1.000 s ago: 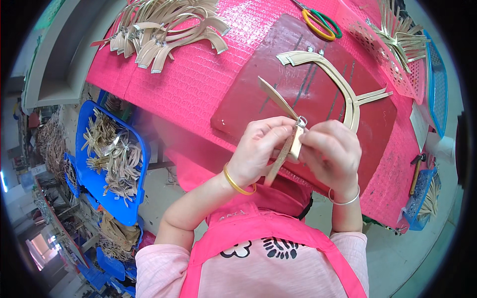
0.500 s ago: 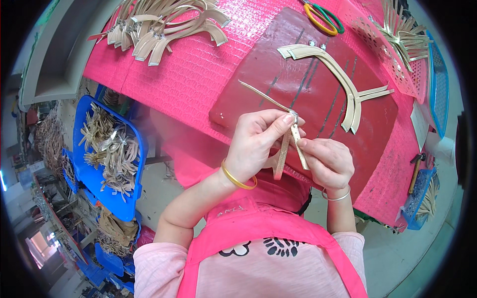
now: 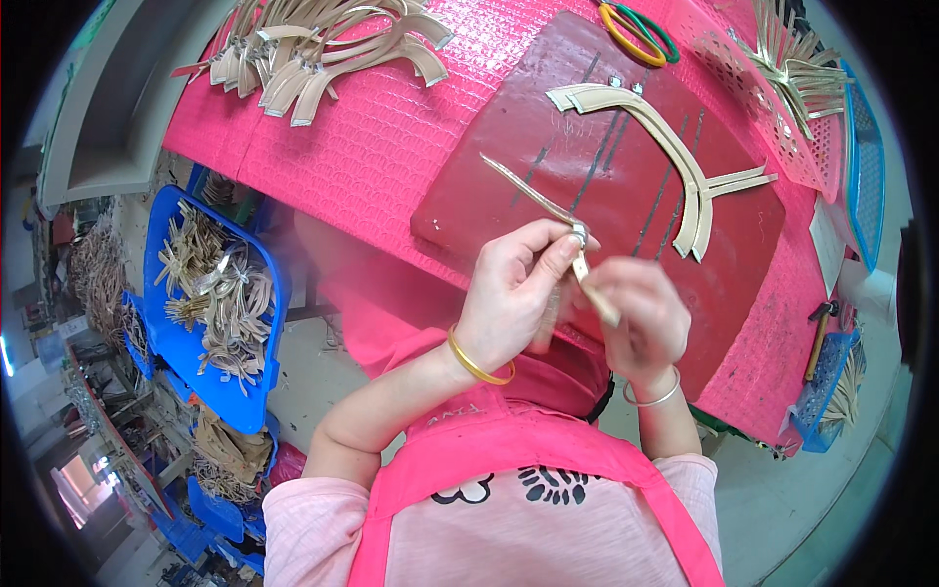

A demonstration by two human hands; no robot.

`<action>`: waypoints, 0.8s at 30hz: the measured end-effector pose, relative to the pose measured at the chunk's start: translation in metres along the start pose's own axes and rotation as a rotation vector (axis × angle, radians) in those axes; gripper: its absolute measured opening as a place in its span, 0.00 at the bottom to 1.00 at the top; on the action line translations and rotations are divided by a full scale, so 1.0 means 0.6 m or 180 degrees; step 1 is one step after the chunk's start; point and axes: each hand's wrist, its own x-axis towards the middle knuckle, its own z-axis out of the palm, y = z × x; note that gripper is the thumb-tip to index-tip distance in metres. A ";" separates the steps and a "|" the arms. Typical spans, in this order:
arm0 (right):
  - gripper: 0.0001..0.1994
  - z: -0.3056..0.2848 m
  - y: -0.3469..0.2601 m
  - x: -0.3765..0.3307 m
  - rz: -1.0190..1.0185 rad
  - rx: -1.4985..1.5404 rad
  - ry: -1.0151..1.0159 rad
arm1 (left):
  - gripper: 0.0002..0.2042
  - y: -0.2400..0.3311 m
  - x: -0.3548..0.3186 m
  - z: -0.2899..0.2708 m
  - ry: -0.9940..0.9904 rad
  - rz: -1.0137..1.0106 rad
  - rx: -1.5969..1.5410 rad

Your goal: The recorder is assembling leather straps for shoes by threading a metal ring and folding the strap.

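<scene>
My left hand (image 3: 516, 289) pinches a thin beige shoe strap (image 3: 531, 189) at its small metal buckle (image 3: 580, 233), over the near edge of a dark red work mat (image 3: 489, 201). One narrow end of the strap points away to the upper left; a shorter end hangs down toward my right hand (image 3: 641, 318). Motion smears that hand, and whether its fingers touch the strap end is unclear. Farther back on the mat lie curved beige strap pieces (image 3: 653, 132) with narrow tails.
Scissors (image 3: 638, 37) with yellow and green handles lie at the mat's far edge. A pile of straps (image 3: 323, 49) covers the pink table (image 3: 337, 161) at far left. A blue bin (image 3: 166, 284) of strap bundles stands left; a pink basket (image 3: 719, 59) is at far right.
My right hand has let go of the strap's lower end and is moving, now blurred. The left hand keeps its pinch at the buckle, shifted slightly.
</scene>
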 end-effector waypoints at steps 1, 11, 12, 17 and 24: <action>0.08 0.006 -0.002 0.015 0.0358 0.0071 0.0257 | 0.11 -0.001 -0.004 0.001 -0.0004 -0.0005 0.0000; 0.03 0.028 -0.006 0.040 0.2228 0.2529 0.0641 | 0.06 0.020 -0.008 -0.027 0.0379 0.0393 0.0663; 0.03 0.027 -0.011 0.037 0.2387 0.2934 0.0533 | 0.06 0.017 -0.005 -0.027 0.0615 0.0520 0.0484; 0.02 0.053 -0.003 0.033 0.2588 0.3385 0.0993 | 0.17 -0.001 -0.002 -0.023 0.0900 0.1342 0.0806; 0.05 0.060 0.007 0.024 0.3331 0.3815 0.0936 | 0.21 0.005 0.035 -0.058 -0.0014 0.1745 0.2912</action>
